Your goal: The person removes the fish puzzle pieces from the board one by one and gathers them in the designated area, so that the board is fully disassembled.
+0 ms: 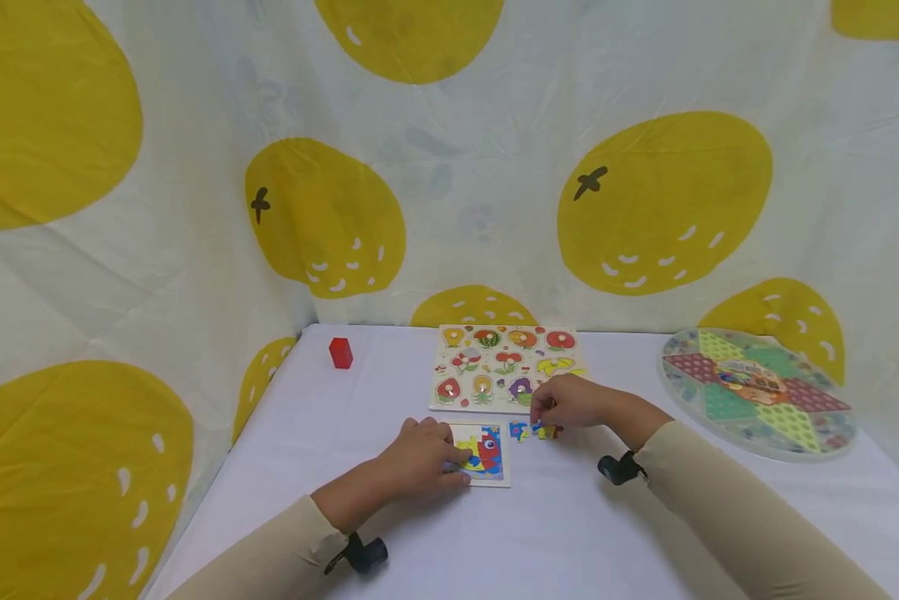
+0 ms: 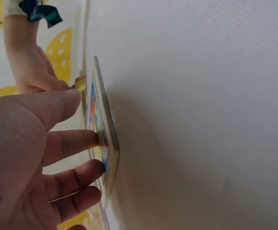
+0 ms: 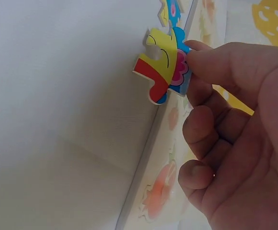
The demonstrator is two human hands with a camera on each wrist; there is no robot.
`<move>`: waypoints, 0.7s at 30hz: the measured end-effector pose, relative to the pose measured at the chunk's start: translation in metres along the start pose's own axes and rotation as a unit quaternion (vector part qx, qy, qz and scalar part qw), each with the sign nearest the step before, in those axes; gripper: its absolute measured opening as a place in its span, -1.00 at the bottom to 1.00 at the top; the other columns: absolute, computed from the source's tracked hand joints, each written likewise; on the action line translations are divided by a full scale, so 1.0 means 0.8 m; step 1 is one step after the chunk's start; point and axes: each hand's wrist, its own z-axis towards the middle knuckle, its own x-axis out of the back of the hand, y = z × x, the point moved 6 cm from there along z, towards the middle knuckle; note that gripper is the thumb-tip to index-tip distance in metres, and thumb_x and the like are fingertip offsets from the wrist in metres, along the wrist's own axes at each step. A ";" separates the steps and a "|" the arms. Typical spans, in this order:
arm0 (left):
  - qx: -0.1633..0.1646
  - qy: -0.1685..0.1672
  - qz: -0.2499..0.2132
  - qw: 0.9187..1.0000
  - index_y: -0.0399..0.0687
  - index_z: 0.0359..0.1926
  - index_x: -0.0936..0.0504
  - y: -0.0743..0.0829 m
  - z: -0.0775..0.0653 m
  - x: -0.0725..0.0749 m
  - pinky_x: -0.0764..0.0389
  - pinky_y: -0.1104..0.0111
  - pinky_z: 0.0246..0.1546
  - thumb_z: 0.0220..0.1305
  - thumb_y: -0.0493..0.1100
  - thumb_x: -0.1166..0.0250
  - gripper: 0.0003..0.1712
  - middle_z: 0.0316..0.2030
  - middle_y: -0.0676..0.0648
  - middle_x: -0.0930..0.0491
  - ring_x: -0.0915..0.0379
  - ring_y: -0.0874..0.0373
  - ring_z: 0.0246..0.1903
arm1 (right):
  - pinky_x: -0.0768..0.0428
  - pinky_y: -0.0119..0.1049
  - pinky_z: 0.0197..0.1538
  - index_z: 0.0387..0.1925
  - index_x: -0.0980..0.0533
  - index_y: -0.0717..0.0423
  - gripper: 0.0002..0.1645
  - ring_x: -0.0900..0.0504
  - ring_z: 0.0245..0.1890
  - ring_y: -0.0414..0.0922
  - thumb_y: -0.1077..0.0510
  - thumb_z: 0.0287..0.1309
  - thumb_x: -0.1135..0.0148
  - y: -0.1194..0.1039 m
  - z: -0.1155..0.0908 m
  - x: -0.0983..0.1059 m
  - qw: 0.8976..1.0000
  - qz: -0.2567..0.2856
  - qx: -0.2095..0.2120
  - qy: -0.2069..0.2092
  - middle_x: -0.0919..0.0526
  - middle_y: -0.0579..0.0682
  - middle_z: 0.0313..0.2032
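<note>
My left hand (image 1: 419, 460) reaches over a small jigsaw puzzle tray (image 1: 506, 454) with a red, yellow and blue picture. In the left wrist view, its extended fingertips touch the face of the tray near one edge, curled round nothing. My right hand (image 1: 572, 400), to the right of the tray, pinches a jigsaw piece (image 3: 165, 67) between thumb and index finger. The piece is yellow, red and blue with a pink scalloped shape, and the right wrist view shows it tilted. Another loose jigsaw piece (image 1: 519, 431), blue and yellow, lies between the tray and my right hand.
Behind the hands lies a wooden fruit peg puzzle (image 1: 456, 405). A red block (image 1: 341, 352) stands at the back left of the white-covered table (image 1: 449, 550). On the right is a round, clear-rimmed game board (image 1: 749, 385). A fruit-patterned curtain (image 1: 486, 175) hangs behind the table.
</note>
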 end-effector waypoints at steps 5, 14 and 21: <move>-0.001 0.001 0.003 1.000 0.46 0.36 -0.66 0.001 -0.002 0.002 -0.35 0.23 -0.06 0.30 0.30 -0.45 -0.39 -0.13 0.11 -0.59 -0.35 0.22 -0.09 | -0.63 -0.23 -0.10 -0.25 -0.76 -0.12 -0.86 -0.63 -0.29 -0.13 0.22 0.39 -0.41 0.004 0.002 -0.005 1.000 0.005 -0.003 0.003 -0.71 -0.16 -0.35; -0.012 0.020 0.017 1.000 0.48 0.32 -0.70 0.003 0.001 0.004 -0.39 0.21 -0.05 0.30 0.32 -0.45 -0.42 -0.08 0.13 -0.63 -0.41 0.22 -0.05 | -0.64 -0.22 -0.10 -0.23 -0.76 -0.12 -0.86 -0.62 -0.31 -0.13 0.22 0.38 -0.42 0.007 0.004 -0.008 1.000 0.003 -0.006 0.015 -0.71 -0.17 -0.35; -0.023 0.018 0.004 1.000 0.45 0.31 -0.71 0.011 0.004 0.003 -0.38 0.22 -0.02 0.32 0.30 -0.45 -0.45 -0.09 0.13 -0.62 -0.38 0.25 -0.06 | -0.65 -0.24 -0.06 -0.20 -0.77 -0.13 -0.85 -0.62 -0.26 -0.14 0.22 0.39 -0.42 0.010 0.005 -0.008 1.000 0.001 0.001 0.023 -0.72 -0.20 -0.32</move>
